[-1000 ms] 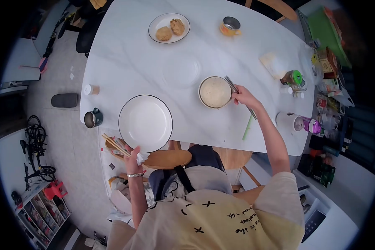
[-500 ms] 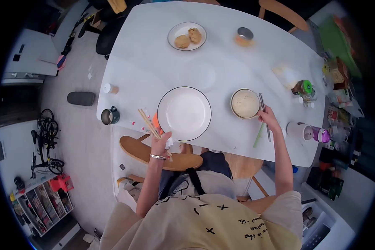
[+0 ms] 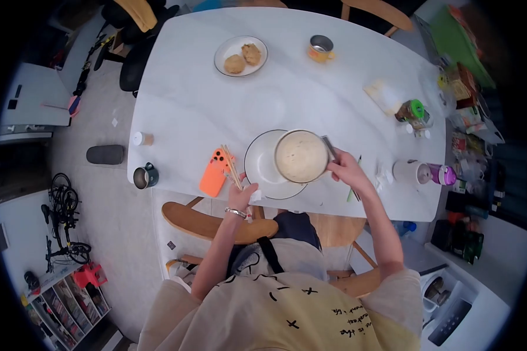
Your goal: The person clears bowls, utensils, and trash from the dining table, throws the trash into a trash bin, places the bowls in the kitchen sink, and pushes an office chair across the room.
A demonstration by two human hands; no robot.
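The large white plate (image 3: 262, 165) with a dark rim is on the table near its front edge. My left hand (image 3: 242, 194) is closed around wooden chopsticks (image 3: 231, 165) and a white tissue (image 3: 256, 195), at the plate's left edge. Over the plate's right part is a bowl (image 3: 301, 156) filled with something pale and smooth. My right hand (image 3: 346, 171) is closed on the bowl's right rim, with metal chopsticks (image 3: 329, 146) held against it. An orange phone (image 3: 214, 172) lies left of the plate.
A small plate (image 3: 221, 57) with two browned pieces and a yellow cup (image 3: 320, 48) stand at the back. On the left are a green mug (image 3: 146, 175) and a small jar (image 3: 143, 138). A green-lidded jar (image 3: 414, 109) and a purple-capped bottle (image 3: 442, 174) stand right.
The large plate moved right from beside the phone, uncovering it. The bowl came up from the table and over the plate in my right hand. My left hand moved right with the plate.
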